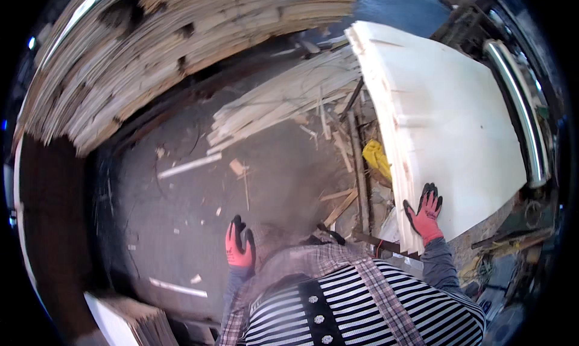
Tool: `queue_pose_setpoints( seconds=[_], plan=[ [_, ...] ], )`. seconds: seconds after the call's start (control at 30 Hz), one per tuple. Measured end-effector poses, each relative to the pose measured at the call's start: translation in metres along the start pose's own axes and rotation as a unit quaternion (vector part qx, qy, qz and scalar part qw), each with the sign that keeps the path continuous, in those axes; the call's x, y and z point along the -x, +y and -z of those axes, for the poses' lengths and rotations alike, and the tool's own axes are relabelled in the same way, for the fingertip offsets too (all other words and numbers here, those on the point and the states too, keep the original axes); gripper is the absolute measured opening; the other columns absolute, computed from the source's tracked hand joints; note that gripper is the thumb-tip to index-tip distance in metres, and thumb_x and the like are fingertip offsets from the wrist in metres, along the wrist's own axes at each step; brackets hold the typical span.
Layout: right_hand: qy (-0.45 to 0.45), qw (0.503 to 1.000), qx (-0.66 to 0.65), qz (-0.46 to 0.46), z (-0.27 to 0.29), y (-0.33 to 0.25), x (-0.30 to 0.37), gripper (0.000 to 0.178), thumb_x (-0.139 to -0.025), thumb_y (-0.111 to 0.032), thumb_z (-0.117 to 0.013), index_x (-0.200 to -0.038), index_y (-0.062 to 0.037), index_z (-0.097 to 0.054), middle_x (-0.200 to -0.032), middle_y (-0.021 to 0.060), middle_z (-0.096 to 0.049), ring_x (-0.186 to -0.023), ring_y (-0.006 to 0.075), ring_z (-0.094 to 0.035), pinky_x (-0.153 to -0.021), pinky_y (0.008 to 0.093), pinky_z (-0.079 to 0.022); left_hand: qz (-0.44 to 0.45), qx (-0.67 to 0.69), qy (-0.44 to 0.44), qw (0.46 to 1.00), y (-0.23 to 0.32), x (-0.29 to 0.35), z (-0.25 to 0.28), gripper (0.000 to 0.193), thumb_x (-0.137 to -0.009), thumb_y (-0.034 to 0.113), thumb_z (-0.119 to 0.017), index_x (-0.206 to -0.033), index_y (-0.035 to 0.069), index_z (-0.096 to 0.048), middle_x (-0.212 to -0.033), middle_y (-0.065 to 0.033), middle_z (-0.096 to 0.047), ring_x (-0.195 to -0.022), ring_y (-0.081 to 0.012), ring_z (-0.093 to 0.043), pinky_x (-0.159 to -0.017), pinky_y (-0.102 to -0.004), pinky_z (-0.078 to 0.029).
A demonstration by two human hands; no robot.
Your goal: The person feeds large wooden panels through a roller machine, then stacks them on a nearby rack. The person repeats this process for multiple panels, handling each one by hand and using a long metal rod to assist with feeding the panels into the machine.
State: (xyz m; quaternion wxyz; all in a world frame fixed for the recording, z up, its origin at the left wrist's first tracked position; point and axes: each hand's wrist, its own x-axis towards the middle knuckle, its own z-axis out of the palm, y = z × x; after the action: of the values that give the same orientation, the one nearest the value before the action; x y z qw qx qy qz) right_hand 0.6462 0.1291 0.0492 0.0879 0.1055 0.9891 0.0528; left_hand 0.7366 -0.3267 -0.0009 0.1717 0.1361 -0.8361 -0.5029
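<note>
My right hand (426,213), in a pink glove with black fingertips, lies flat with spread fingers on a pale stack of thin wood veneer sheets (452,117). It rests near the corner of the stack closest to me. The sheets' uneven layered edges show along the left side. My left hand (240,245), gloved the same way, hangs over the floor in front of me. Its thumb and fingers are apart, and nothing shows between them.
A long metal roller (520,114) borders the stack on the right. A yellow cloth-like thing (377,159) lies under its left edge. Large veneer piles (199,38) stand far left, and loose strips (283,99) litter the floor. Another stack (129,322) stands near left.
</note>
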Motion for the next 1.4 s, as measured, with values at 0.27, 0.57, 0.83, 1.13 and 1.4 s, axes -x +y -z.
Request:
queue_pose_setpoints(
  seconds=[0.27, 0.57, 0.83, 1.13, 1.4],
  plan=[
    [0.207, 0.975, -0.036, -0.075, 0.034, -0.090, -0.106, 0.075, -0.078, -0.043, -0.048, -0.132, -0.0018, -0.016, -0.135, 0.0181, -0.020, -0.126, 0.0306, -0.017, -0.102, 0.0443, -0.010, -0.085, -0.008, -0.108, 0.990, -0.016, -0.197, -0.026, 0.041, -0.079, 0.006, -0.052, -0.119, -0.001, -0.041, -0.112, -0.0162, -0.048, -0.092, -0.0232, -0.054, -0.081, -0.0300, -0.041],
    [0.110, 0.962, 0.009, -0.249, 0.033, -0.135, -0.177, 0.069, -0.073, -0.040, -0.053, -0.122, 0.0031, -0.034, -0.129, 0.0187, -0.029, -0.121, 0.0310, -0.024, -0.101, 0.0487, -0.009, -0.163, 0.010, -0.255, 0.953, -0.010, -0.398, -0.130, 0.051, -0.071, -0.002, -0.050, -0.120, -0.001, -0.038, -0.118, -0.0172, -0.043, -0.101, -0.0255, -0.051, -0.087, -0.0311, -0.038],
    [0.081, 0.948, -0.041, -0.305, 0.034, -0.135, -0.186, 0.073, -0.066, -0.041, -0.061, -0.117, 0.0064, -0.039, -0.125, 0.0219, -0.034, -0.118, 0.0353, -0.028, -0.099, 0.0522, -0.013, -0.245, 0.068, -0.415, 0.874, 0.052, -0.508, -0.324, 0.056, -0.069, 0.008, -0.058, -0.121, 0.002, -0.038, -0.114, -0.0197, -0.044, -0.103, -0.0328, -0.045, -0.086, -0.0362, -0.037],
    [0.135, 0.892, -0.179, -0.392, 0.025, -0.151, -0.210, 0.082, -0.062, -0.025, -0.065, -0.126, 0.0041, -0.024, -0.131, 0.0236, -0.023, -0.122, 0.0412, -0.018, -0.101, 0.0465, -0.015, -0.458, -0.113, -0.267, 0.840, 0.179, -0.615, -0.501, 0.062, -0.067, 0.029, -0.061, -0.121, 0.007, -0.039, -0.124, -0.0198, -0.036, -0.110, -0.0350, -0.037, -0.092, -0.0408, -0.028],
    [0.227, 0.787, -0.325, -0.474, 0.039, -0.207, -0.269, 0.075, -0.068, -0.017, -0.064, -0.130, -0.0036, -0.023, -0.132, 0.0178, -0.026, -0.123, 0.0364, -0.021, -0.102, 0.0423, -0.014, -0.424, -0.090, -0.528, 0.730, 0.181, -0.672, -0.562, 0.046, -0.071, 0.036, -0.059, -0.110, 0.011, -0.053, -0.117, -0.0131, -0.046, -0.104, -0.0299, -0.046, -0.089, -0.0376, -0.035]
  ],
)
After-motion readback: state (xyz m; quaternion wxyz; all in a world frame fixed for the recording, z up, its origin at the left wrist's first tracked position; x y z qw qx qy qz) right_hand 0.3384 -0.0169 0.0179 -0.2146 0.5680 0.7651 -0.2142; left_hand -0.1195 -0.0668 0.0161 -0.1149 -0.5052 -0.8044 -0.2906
